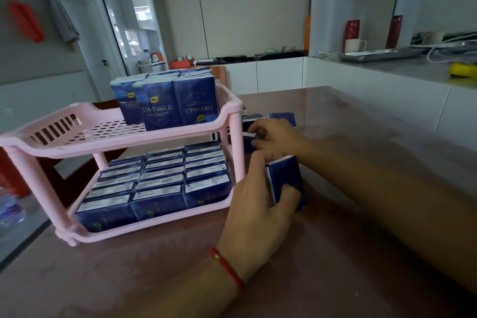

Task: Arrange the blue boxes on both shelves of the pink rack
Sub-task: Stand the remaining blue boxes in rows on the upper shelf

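Blue boxes (pixel 157 186) fill the lower shelf of the pink rack (pixel 113 137) in rows, and more (pixel 167 100) stand upright at the right end of its upper shelf. Loose ones (pixel 281 117) lie on the desk (pixel 361 137) just right of the rack. The left hand (pixel 258 204), a red cord (pixel 227 268) at its wrist, grips one blue box (pixel 286 181) upright. The right hand (pixel 278 137), beyond it, pinches another box (pixel 249 134) among the loose ones.

The rack (pixel 121 137) is set on the table (pixel 335 253) left of both hands, boxes (pixel 165 100) standing on its upper shelf, more boxes (pixel 157 188) packed on its lower, loose boxes (pixel 281 117) beyond the right hand (pixel 277 141).
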